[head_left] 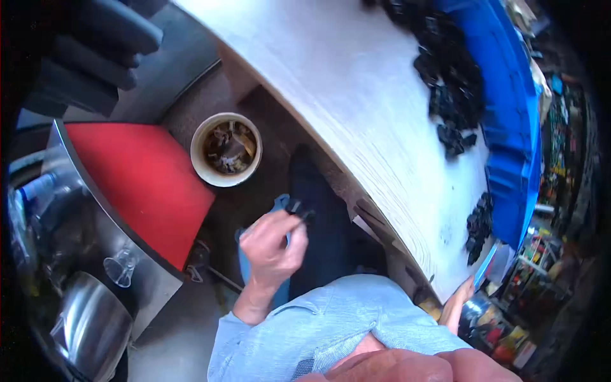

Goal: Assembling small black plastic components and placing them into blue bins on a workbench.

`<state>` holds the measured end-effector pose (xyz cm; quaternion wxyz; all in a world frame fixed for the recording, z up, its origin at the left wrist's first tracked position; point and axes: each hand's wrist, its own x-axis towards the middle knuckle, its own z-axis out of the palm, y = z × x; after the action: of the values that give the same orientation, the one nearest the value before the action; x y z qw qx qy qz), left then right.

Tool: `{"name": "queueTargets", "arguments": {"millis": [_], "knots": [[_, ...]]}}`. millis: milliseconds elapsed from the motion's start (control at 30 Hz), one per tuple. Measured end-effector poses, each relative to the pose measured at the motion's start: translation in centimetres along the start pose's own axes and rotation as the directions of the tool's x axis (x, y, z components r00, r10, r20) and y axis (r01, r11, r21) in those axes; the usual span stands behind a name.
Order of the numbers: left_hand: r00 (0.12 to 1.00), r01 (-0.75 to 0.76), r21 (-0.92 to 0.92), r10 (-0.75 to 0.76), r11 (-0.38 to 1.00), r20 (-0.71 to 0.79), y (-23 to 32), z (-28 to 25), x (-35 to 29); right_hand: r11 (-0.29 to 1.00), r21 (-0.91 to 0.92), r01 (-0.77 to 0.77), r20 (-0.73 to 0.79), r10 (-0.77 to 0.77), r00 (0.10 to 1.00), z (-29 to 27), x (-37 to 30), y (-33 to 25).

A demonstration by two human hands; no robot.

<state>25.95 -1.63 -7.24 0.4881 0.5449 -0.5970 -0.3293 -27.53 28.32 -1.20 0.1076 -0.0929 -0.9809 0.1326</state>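
Observation:
My left hand (273, 248) is raised above my lap, its fingers closed in a pinch. Between thumb and fingers sits a small black part (299, 210), blurred, with its exact kind unclear. My right hand (461, 298) rests by the near right corner of the white tabletop (356, 108), close to a blue-edged flat piece (489, 262). Its fingers are mostly hidden, so I cannot see whether it grips anything. A pile of small black parts (449, 83) lies along the far right of the tabletop, and a smaller heap (478, 229) is closer to me.
A large blue plastic bin (509, 127) borders the tabletop's right side. On the floor at left stands a round bucket (198, 149) with brown liquid and scraps. Beside it is a red panel (133, 178) under a metal surface carrying a small glass (121, 267) and a steel pot (92, 325).

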Motion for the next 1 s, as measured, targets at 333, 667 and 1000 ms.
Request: {"name": "queueTargets", "arguments": {"millis": [333,667,1000], "knots": [[0.759,-0.553,0.092,0.455,0.828,0.466,10.4,9.5,8.7,0.986,0.095,0.136,-0.067,-0.130,0.989,0.9,5.0,6.1],[0.857,-0.430,-0.163,0.458,0.888,0.236,10.7,12.8,11.5,0.919,0.291,0.267,-0.127,-0.240,0.962,1.3,4.1,7.4],[0.684,-0.729,0.400,0.603,0.556,0.410,6.1,14.0,22.2,0.896,0.366,0.251,-0.118,-0.223,0.968,0.7,2.2,5.6]]}}
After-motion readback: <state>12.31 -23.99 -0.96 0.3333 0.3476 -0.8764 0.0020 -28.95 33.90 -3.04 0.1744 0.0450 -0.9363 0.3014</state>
